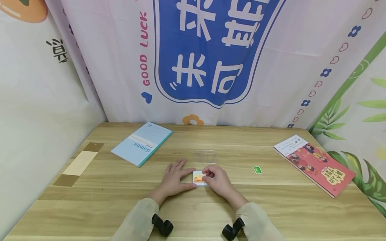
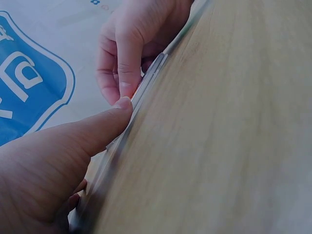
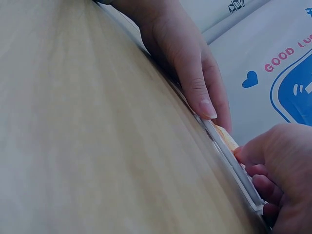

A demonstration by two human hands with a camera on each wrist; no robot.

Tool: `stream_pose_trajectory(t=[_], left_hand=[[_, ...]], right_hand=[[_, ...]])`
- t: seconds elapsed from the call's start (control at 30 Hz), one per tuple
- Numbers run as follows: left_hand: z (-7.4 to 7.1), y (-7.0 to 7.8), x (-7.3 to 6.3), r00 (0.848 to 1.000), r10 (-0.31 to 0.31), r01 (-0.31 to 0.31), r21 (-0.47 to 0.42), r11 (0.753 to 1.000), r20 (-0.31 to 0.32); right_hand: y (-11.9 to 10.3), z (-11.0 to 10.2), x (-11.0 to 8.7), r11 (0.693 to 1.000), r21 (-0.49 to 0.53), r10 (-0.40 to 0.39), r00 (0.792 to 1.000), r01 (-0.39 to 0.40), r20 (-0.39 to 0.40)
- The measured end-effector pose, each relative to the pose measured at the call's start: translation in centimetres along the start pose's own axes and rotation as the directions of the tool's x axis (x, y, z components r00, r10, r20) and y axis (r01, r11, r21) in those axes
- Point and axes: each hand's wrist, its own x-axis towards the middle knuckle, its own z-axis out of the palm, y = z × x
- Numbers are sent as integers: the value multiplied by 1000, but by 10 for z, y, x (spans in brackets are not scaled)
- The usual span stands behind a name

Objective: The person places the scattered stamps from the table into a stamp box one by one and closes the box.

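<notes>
In the head view, a small white box (image 1: 195,183) with clear plastic edges lies flat on the wooden table, an orange-and-yellow picture card (image 1: 199,177) on top. My left hand (image 1: 173,179) rests beside it with fingers spread, thumb and forefinger touching its left end. The right hand (image 1: 218,180) bends over the right part with curled fingers, its thumb and forefinger pinching the card. In the right wrist view, the card (image 3: 225,135) stands slightly raised above the box (image 3: 229,158). A clear plastic lid (image 1: 206,156) lies just beyond the hands.
A small green card (image 1: 257,170) lies to the right of the hands. Back left is a light blue notebook (image 1: 141,144); far right, a red book (image 1: 315,165). Tape strips (image 1: 79,164) mark the left edge. Printed cloth (image 1: 120,67) hangs behind the table.
</notes>
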Motion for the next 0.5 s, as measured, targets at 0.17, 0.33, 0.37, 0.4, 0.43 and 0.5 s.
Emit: stream_pose_trajectory(t=[0.17,0.33,0.37,0.4,0.43,0.5], left_hand=[[1,-1,0,1000,-1,1,2,1000,2],[0,-1,0,1000,3,-3,-4,1000,1],[0,-1,0,1000,4,-4,-5,1000,-1],[0,-1,0,1000,4,-4,-7,1000,-2],[0,-1,0,1000,4,-4,-9,1000,-1],[0,-1,0,1000,5,-5,-11,1000,-2]], right_hand=[[0,0,0,1000,-17,-13,1000,13,-3],[0,-1,0,1000,-13,-6,1000,6,-2],[0,-1,0,1000,-14,-4,1000,4,-2],[0,-1,0,1000,-15,-4,1000,4,-1],[0,-1,0,1000,-12,1,1000,-1,-1],[-1,-1,0,1000,-5,11,1000,-11,0]])
